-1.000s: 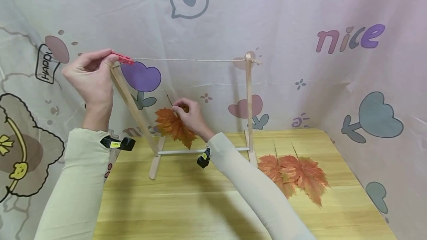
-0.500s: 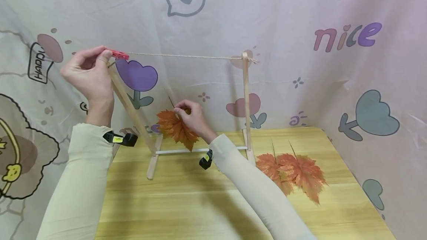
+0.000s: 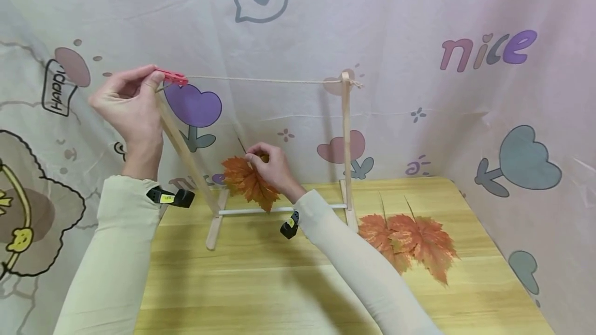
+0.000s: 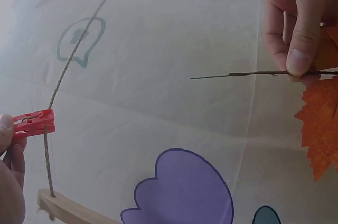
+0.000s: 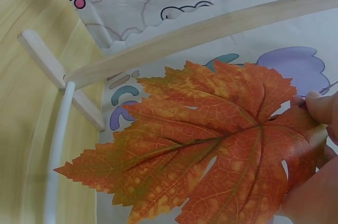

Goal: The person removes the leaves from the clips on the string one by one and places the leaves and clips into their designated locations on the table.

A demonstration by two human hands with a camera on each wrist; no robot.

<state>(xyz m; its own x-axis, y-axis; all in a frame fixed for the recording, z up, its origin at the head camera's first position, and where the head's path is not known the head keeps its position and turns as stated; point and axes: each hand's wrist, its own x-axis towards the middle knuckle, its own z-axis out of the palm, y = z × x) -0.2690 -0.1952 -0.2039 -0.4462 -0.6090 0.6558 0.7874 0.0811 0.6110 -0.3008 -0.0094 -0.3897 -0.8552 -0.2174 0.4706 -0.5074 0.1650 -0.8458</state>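
My left hand (image 3: 132,100) pinches a red clothespin (image 3: 172,76) between thumb and fingers at the left end of the string (image 3: 261,80). In the left wrist view the clothespin's tip (image 4: 45,122) overlaps the string, just above the wooden post. My right hand (image 3: 270,164) pinches an orange maple leaf (image 3: 249,182) by its stem, close to the blade. The leaf's thin stem (image 4: 237,74) points toward the left hand's side, free of the string. In the right wrist view the leaf (image 5: 211,139) spreads out broadly, hanging in front of the frame's left post.
A wooden frame stands on the table (image 3: 233,288), with a left post (image 3: 186,154), a right post (image 3: 346,143) and a white crossbar (image 3: 251,211) low between them. Two more maple leaves (image 3: 423,242) lie to the right. A printed cloth (image 3: 396,25) hangs behind.
The view shifts slightly. My left hand keeps the clothespin at the string's left end, and my right hand with the maple leaf stays almost in place, slightly lower and to the right.
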